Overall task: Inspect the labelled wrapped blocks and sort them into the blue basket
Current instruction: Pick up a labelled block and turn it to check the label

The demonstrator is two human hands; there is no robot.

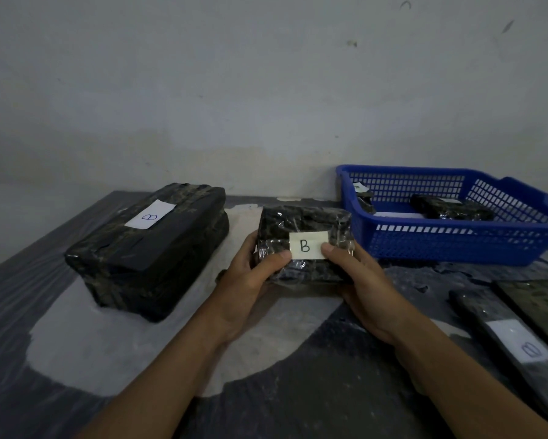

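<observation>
Dim, bluish, even lighting; soft shadows only. Faint glare is seen on plastic wrap between the hands. Edges are bowed by wide-angle distortion.

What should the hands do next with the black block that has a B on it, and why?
Probably carry it right, over the rim of the blue plastic basket. Both the left hand and the right hand grip the small black plastic-wrapped block, thumbs beside its white B label, which faces up and reads clearly. The basket, close by, already holds wrapped blocks.
</observation>
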